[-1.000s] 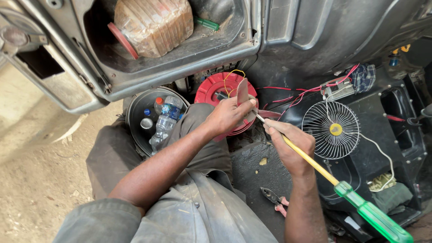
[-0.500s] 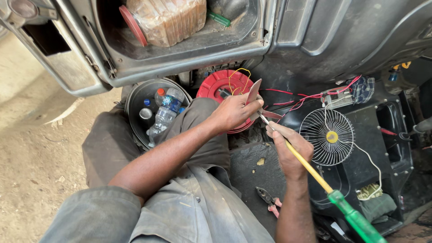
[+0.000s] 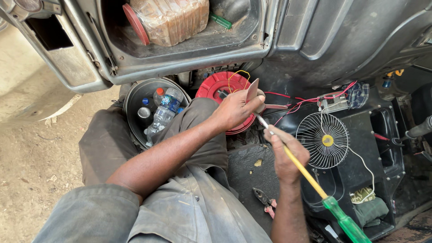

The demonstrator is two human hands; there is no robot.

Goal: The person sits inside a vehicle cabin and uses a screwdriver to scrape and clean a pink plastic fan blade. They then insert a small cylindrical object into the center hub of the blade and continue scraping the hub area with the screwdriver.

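Left hand pinching a flat blade, frame centre | right hand gripping screwdriver, long axis running lower right to tip at blade | left hand nearer.

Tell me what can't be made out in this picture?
Head view:
- Screwdriver tip: hidden behind the left hand.
- What the left hand pinches: mostly covered by its own fingers.
- Pliers: partly hidden by the right hand and forearm.
- Bucket contents: half covered by the knee.
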